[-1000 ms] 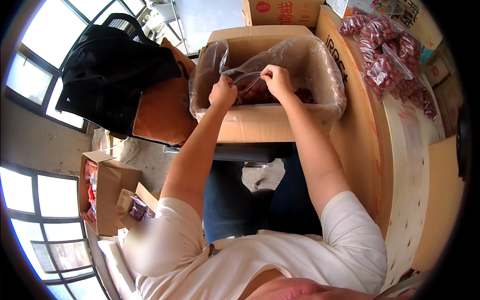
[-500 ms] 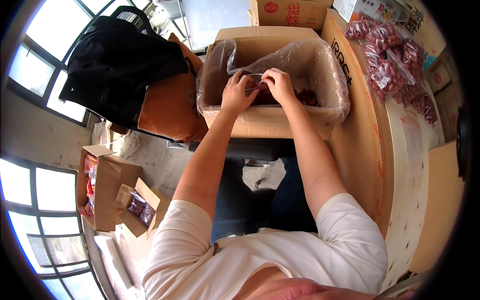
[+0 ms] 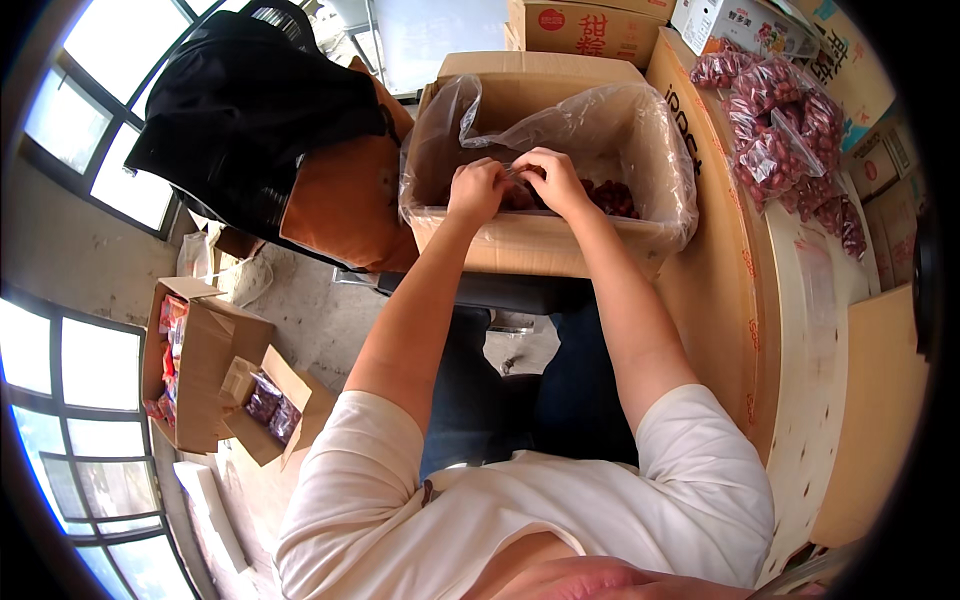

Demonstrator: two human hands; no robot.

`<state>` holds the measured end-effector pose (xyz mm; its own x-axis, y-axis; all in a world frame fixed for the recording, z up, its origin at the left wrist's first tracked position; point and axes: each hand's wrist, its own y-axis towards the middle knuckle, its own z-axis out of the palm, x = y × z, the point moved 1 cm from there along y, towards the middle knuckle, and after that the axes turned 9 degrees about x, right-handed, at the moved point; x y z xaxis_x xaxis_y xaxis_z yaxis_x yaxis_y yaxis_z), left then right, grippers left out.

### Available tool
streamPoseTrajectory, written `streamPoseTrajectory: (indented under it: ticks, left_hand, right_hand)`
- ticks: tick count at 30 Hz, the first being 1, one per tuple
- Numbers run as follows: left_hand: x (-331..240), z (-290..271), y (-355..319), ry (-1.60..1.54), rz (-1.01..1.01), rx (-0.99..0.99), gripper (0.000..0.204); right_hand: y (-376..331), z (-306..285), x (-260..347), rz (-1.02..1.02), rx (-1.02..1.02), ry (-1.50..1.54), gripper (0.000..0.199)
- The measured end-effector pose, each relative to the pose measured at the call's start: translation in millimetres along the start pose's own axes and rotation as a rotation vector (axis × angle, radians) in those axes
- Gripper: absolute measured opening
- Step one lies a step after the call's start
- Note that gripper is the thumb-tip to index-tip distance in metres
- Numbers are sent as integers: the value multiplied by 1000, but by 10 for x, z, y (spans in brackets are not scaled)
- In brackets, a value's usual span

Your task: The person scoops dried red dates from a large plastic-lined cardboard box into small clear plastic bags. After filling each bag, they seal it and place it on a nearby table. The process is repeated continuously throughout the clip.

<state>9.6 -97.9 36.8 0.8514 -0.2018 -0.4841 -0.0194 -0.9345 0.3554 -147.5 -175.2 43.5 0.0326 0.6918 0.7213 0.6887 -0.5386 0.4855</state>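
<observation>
A large cardboard box (image 3: 520, 245) stands in front of me, lined with a clear plastic sheet (image 3: 625, 120) that spills over its rim. Dark red fruits (image 3: 612, 198), which look like dried dates, lie inside. Over the box's near part, my left hand (image 3: 477, 188) and my right hand (image 3: 553, 180) pinch the mouth of a small clear plastic bag (image 3: 515, 180), drawn nearly together between them. Reddish contents show dimly below the fingers, and much of the bag is hidden by my hands.
Filled bags of red fruits (image 3: 785, 130) are heaped on cardboard at the right. A black jacket (image 3: 255, 110) and an orange-brown cushion (image 3: 345, 205) sit on the left. Two open cartons (image 3: 205, 375) with packets stand on the floor, lower left. More boxes (image 3: 590, 28) are stacked behind.
The bag's mouth, a wide round opening before, is now narrowed between my fingers. My left hand has turned and closed, and both hands have dipped slightly.
</observation>
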Motion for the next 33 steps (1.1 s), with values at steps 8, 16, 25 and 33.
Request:
streamPoseTrajectory:
  ticks: [8,16,25,33]
  left_hand:
    - [-68,-33,-80,31,34,-51,15]
    - [-92,0,-134,54,28,-17,16]
    - [-154,-2,-258,49,-16,3,19]
    - [-374,-78,-371,9,22,-219,19]
  right_hand:
    - [-51,-27,-4,67,-40,-20,11]
    - [-124,17,-46,78,-37,7,9]
    - [-205,86,60,21,-52,-104,7]
    - [-326,111,157,-17,-68,-105,8]
